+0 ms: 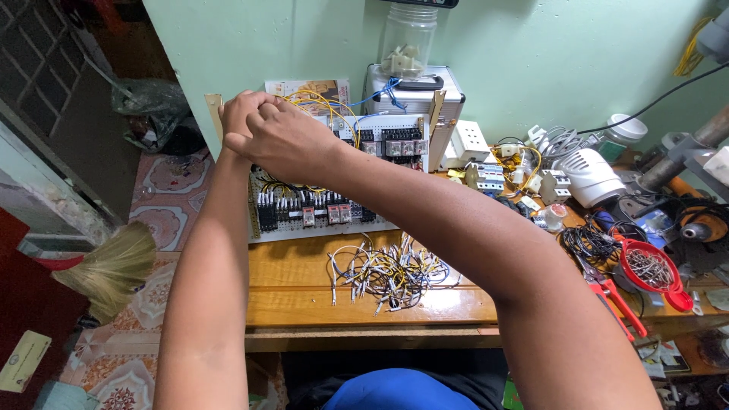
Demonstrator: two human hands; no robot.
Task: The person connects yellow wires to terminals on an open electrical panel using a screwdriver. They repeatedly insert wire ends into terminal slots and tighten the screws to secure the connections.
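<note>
Working at the upper left corner of a white perforated wiring panel (380, 125) propped upright on a varnished wooden bench (304, 292), a person is bringing both hands together over the yellow wires (323, 102) looped along the panel's top edge. The right hand (285, 140) is lying across the left hand (241, 114), hiding it; both grips are looking closed, fingers curled in, but what they have hold of cannot be told, since the fingertips are covered.

The wiring appears well under way: rows of black relay blocks (304, 209) are already sitting mounted across the panel's lower half, more are lining its upper right, and several yellow and blue leads are already running between them. A good deal seems left, judging by the loose heap of short white and yellow jumper wires (391, 273) waiting on the bench just in front of the panel.

To the right of the panel, the bench is carrying white socket boxes (471, 140), a red round tray of small metal parts (649, 266) and red-handled cutters (619, 300). Behind the panel, a silver metal case (448, 87) is standing against a pale green wall (531, 53). Left of the panel, a patterned tiled floor (163, 201) is showing, with a straw broom (114, 266) lying near.
</note>
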